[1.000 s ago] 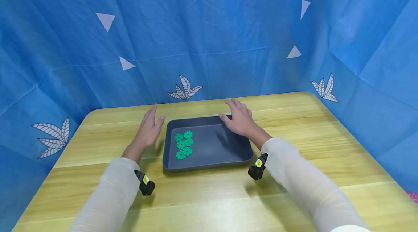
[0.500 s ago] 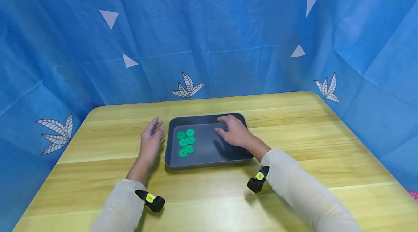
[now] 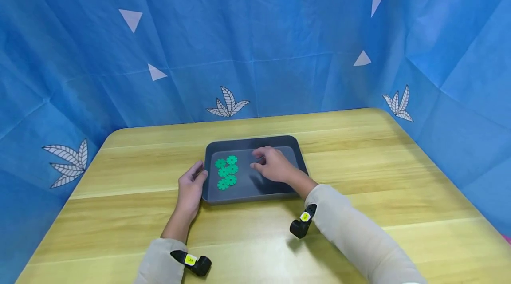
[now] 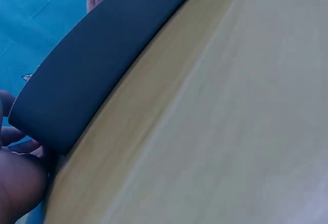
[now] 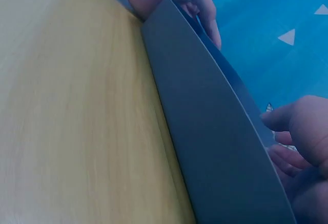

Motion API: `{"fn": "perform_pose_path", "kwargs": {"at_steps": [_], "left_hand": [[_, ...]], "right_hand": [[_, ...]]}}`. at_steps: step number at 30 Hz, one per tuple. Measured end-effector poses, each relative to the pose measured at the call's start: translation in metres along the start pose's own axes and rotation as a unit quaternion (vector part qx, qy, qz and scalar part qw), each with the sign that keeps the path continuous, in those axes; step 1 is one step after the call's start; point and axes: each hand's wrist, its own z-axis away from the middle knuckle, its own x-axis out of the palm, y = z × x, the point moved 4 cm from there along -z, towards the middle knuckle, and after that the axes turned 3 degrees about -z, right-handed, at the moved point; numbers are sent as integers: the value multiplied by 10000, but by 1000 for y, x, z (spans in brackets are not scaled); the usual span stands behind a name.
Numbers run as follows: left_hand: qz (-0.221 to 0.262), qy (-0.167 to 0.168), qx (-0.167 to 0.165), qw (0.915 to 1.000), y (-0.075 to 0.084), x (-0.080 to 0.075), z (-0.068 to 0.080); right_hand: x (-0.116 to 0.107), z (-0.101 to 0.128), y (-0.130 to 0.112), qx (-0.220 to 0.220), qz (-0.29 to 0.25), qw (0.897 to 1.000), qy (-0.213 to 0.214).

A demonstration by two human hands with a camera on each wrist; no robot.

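**Grey tray steadied, right hand inside it near the green discs**

Grey plastic tray (image 3: 255, 195) sat flat on the wooden table (image 3: 359, 213), about mid-table, slightly toward the far side. Green flower-shaped discs (image 3: 226, 171) lay in a tight cluster in the tray's left half, touching each other; looked like five or six, count not certain.

Left hand (image 3: 190, 188) gripped the tray's near-left corner, thumb hooked on the rim, fingers wrapped round the outer wall; the left wrist view showed the same corner (image 4: 92, 75) against that hand. Right hand (image 3: 271, 166) was over the bare right half of the tray floor, fingers loosely bent and apart, holding nothing, pointed toward the discs but not touching them.

Step, as I judged it: bracing the tray while reaching for a disc. Next move would call for a short leftward reach and a fine pinch on one thin disc, hard since they lay flat and packed.

Around: blue cloth backdrop (image 3: 279, 44) with white leaf and triangle prints on three sides. Black wrist cameras (image 3: 300, 226) were strapped on both cream sleeves. Nothing lay between the right hand and the discs; only the low tray wall hemmed the space in.
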Motion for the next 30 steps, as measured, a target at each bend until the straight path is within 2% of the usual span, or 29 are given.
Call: {"fn": "perform_pose_path", "kwargs": {"at_steps": [4, 13, 24, 30], "left_hand": [[-2, 86, 6, 10000, -2, -3, 2], [152, -16, -102, 9998, -5, -7, 5], [196, -101, 5, 9998, -6, -2, 7], [230, -90, 3, 9997, -7, -2, 7]], "right_hand": [[8, -5, -2, -6, -65, 9999, -126], [23, -20, -11, 10, -16, 9996, -293], [38, -32, -14, 334, 102, 9982, -494], [43, -36, -14, 332, 224, 9975, -583]]}}
